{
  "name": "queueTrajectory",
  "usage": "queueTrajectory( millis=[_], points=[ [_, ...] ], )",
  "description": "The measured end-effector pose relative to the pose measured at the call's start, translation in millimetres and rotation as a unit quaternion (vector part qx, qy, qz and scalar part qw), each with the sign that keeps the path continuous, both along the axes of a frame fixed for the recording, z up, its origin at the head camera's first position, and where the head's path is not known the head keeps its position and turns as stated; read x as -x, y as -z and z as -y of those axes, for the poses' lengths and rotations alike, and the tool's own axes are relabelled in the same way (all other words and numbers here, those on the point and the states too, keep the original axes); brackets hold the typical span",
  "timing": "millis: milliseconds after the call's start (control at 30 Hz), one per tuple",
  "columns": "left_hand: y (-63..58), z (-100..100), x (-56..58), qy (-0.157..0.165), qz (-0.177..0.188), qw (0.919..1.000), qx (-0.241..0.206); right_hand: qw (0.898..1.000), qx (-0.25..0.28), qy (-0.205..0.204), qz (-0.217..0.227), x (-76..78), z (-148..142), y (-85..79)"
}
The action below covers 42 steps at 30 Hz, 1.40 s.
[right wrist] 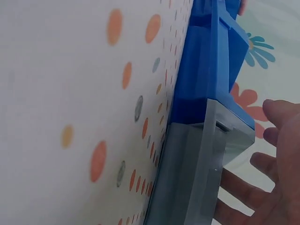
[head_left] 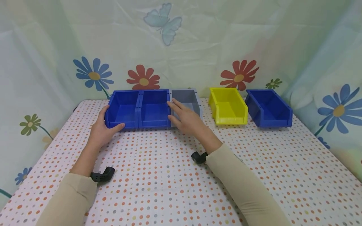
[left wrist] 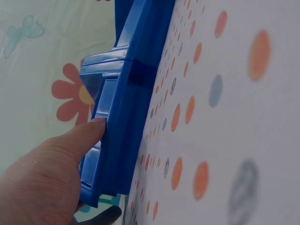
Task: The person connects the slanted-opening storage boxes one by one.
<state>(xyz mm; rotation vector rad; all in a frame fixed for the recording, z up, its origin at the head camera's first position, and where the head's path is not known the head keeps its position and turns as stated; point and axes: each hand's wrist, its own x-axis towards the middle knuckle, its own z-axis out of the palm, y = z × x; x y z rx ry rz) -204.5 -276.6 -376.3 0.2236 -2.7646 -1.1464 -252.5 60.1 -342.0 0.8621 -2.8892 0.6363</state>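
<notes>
At the left of the row, my left hand (head_left: 102, 131) holds a blue storage bin (head_left: 123, 108). Its thumb lies on the front lip, as the left wrist view also shows, and the fingers go round the outer left side, partly hidden. A second blue bin (head_left: 154, 108) stands directly beside it, followed by a grey bin (head_left: 183, 94) touching its right side. Over the front of the grey bin is my right hand (head_left: 186, 119), fingers spread and fairly straight, their tips near the shared edge of the grey and middle blue bins. Nothing is held in it.
Right of the row, apart from it, stand a yellow bin (head_left: 229, 121) and another blue bin (head_left: 275, 123). All rest near the back of a table with a dotted cloth (head_left: 158, 175). A flowered curtain (head_left: 192, 56) hangs close behind them.
</notes>
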Motion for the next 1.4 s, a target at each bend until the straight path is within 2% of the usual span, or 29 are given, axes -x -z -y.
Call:
queueTrajectory(
  millis=[233, 567, 1133, 1400],
  points=[
    [1.9, 1.2, -2.1, 0.000, 0.003, 1.0000, -0.001, 0.997, 0.033, 0.002, -0.063, -5.1, -3.7, -1.4],
    [2.7, 1.8, -2.3, -0.002, -0.002, 1.0000, -0.003, 0.986, 0.074, 0.029, -0.148, -13.4, -20.6, -4.5],
    [1.1, 1.8, 0.5, 0.009, -0.006, 0.9999, 0.002, 0.975, 0.098, 0.071, -0.187, -15.9, -51.4, -4.7],
    [0.9, 1.7, 1.6, 0.006, -0.004, 1.0000, 0.003, 0.973, 0.109, 0.078, -0.190, -14.7, -58.4, -2.0]
  ],
)
